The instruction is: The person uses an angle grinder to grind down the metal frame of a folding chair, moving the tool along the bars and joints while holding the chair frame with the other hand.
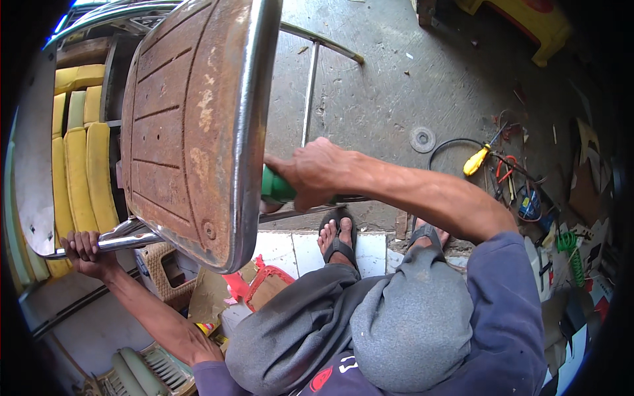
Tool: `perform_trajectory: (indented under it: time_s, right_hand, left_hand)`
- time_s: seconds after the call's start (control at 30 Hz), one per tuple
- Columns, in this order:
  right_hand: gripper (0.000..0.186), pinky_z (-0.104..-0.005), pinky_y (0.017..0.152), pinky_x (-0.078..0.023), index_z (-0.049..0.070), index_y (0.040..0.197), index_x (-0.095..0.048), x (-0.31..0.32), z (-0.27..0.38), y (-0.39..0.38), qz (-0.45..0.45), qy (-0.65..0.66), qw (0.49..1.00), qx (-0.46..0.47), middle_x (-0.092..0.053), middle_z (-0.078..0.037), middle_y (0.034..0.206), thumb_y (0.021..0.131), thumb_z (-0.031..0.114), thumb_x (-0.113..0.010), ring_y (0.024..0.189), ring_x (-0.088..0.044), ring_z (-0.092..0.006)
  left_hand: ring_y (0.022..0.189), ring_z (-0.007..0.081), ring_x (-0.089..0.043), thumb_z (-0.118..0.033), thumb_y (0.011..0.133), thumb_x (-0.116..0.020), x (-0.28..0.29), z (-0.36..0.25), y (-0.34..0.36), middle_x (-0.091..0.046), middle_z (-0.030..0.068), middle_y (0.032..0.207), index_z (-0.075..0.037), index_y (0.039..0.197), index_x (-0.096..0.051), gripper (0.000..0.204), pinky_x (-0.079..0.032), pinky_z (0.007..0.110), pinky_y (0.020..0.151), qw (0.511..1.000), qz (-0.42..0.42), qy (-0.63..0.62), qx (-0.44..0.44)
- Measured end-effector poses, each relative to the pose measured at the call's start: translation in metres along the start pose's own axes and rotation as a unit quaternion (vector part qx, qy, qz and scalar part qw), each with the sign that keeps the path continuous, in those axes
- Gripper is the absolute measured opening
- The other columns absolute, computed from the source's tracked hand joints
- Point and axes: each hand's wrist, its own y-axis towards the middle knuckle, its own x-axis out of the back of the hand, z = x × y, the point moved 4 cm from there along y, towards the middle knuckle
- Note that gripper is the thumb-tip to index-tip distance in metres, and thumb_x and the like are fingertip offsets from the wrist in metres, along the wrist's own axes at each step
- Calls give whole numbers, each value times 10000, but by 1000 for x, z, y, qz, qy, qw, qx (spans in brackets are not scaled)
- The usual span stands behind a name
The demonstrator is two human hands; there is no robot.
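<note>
A metal chair (178, 125) with a rusty brown panel and chrome tube edge is tilted on its side in front of me. My left hand (90, 256) is closed round its chrome tube (135, 239) at the lower left. My right hand (310, 173) grips a green tool (277, 187), which sits behind the panel's right edge; its working end is hidden. A thinner chrome leg frame (310, 92) extends beyond my right hand.
Yellow padded cushions (89, 178) are stacked at the left. A yellow screwdriver (477, 160), cables and a grinding disc (422, 138) lie on the concrete floor at right, with a yellow plastic stool (541, 33) behind. Red-trimmed pieces (267, 287) lie by my legs.
</note>
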Motion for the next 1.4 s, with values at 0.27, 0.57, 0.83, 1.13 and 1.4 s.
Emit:
perform_trajectory:
  time_s: [0.27, 0.57, 0.83, 1.13, 1.4]
  right_hand:
    - [656, -471, 687, -576, 133, 1308, -533, 7, 10, 23, 10, 81, 996, 29, -723, -186, 867, 754, 411, -747, 792, -729, -352]
    - [689, -461, 679, -567, 76, 1340, -513, 5, -1, 35, 32, 65, 996, 56, -713, -195, 867, 748, 333, -756, 800, -730, -358]
    - [623, -482, 798, -587, 48, 1335, -556, 8, 12, 34, 56, -98, 989, 94, -742, -152, 1046, 826, 352, -749, 981, -730, -328]
    - [506, -417, 553, -571, 82, 1441, -469, -16, 9, 1, 2, -206, 977, 49, -686, -123, 762, 957, 129, -606, 659, -709, -235]
    - [739, -491, 680, -597, 111, 1529, -382, -36, -15, -56, -22, -17, 999, -21, -701, -215, 904, 869, 170, -709, 798, -743, -329]
  left_hand:
    - [417, 63, -293, -254, 1107, -425, -5, 0, 2, -298, -55, 510, -126, 794, -441, 338, -399, 240, 492, 1000, -10, 1, 23]
    - [408, 61, -293, -253, 1100, -441, -10, -1, 0, -325, -57, 502, -135, 783, -437, 338, -397, 230, 496, 999, -12, 6, 32]
    - [408, 59, -302, -235, 1094, -456, -10, 0, -1, -331, -60, 501, -142, 771, -428, 338, -392, 227, 502, 999, -20, 15, 23]
    - [407, 54, -298, -223, 1094, -455, -8, -2, -4, -331, -59, 501, -125, 798, -443, 311, -396, 227, 503, 1000, -19, 14, 13]
    - [402, 57, -290, -230, 1101, -434, 3, -7, -3, -322, -58, 505, -127, 795, -435, 322, -392, 230, 493, 1000, -19, 14, 5]
